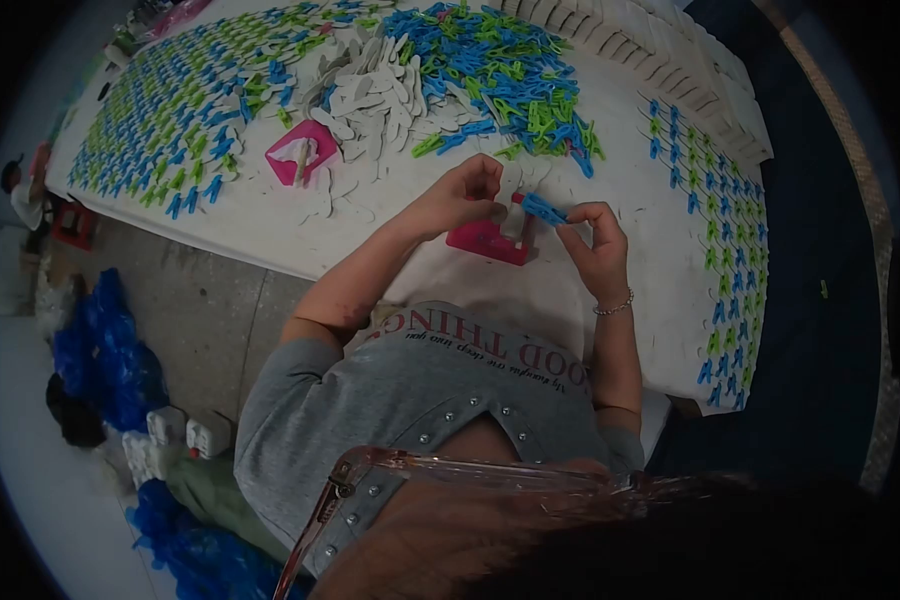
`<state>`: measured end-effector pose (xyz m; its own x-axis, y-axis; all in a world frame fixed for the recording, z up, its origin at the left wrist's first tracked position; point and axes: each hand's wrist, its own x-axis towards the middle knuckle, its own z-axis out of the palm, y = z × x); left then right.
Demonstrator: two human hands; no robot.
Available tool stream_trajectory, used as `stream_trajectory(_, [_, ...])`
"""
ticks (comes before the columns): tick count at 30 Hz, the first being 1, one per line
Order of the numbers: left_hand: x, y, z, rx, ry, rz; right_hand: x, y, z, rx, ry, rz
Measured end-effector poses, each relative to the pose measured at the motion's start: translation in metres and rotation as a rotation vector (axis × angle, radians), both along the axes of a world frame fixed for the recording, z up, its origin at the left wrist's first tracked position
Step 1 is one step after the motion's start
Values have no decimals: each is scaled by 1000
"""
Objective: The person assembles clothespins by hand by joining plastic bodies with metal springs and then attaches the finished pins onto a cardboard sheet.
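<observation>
My right hand [598, 248] pinches a blue clothespin [544, 210] between thumb and fingertips, over the right side of a pink holder [488, 241]. My left hand [467, 196] is at the holder's left side, its fingers curled in. Whatever those fingers hold, if anything, is too small or hidden to make out. A pale upright piece [515, 222] stands in the holder, just below the clothespin. Beyond my hands lies a big heap of blue and green clothespins [500, 75], with a pile of grey-white flat pieces [380, 85] to its left.
Rows of clothespins [160, 110] cover the table's left part; more rows [725, 260] line the right edge. A second pink holder [300, 152] sits left of my hands. Stacked white boxes [660, 45] stand at the back right. Blue bags [115, 340] lie on the floor. Another person [28, 195] is far left.
</observation>
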<state>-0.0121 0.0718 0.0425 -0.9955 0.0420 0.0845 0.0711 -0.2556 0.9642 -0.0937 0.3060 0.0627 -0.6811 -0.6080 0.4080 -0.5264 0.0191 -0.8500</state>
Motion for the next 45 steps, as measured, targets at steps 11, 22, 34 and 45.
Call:
stream_trajectory(11, [0,7,-1,-147,77,-37,10,-7,4,48,76,2])
stream_trajectory(22, [-13,-17,-39,-27,30,345,-78,81,-37,-136,-549,-694])
stream_trajectory(34, [-17,-34,-51,43,10,604,-171,169,-71,-535,-989,-1020])
stream_trajectory(45, [-20,-36,-58,40,21,639,-126,89,-54,-178,-742,-707])
